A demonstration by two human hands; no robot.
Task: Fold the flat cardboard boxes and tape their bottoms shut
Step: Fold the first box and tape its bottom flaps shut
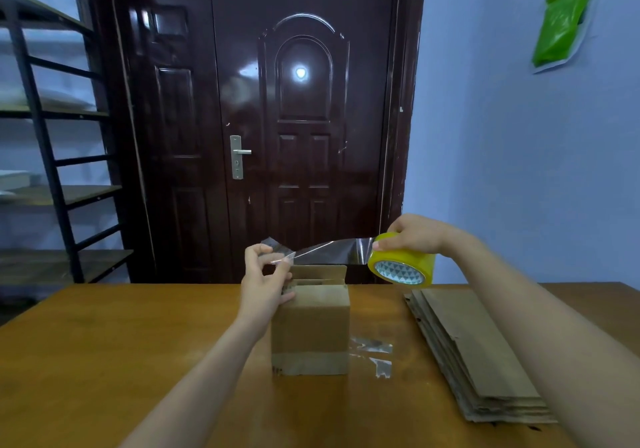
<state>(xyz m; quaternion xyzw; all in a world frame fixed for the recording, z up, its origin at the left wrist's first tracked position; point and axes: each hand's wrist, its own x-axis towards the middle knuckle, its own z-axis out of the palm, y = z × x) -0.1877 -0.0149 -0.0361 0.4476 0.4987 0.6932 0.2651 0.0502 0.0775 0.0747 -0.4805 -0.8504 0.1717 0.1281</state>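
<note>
Cardboard box (310, 326) stands upright at centre frame on the table (138, 343), brown, flaps up top, a tape band low on its front. Your left hand (266, 279) pinches the free end of the clear tape strip (329, 252), your right hand (414, 234) clamps the yellow tape roll (401, 264) at right of centre. Keep the strip taut and level, centre it over the seam, press down before cutting; flat box stack (478, 354) waits lower right.
</note>
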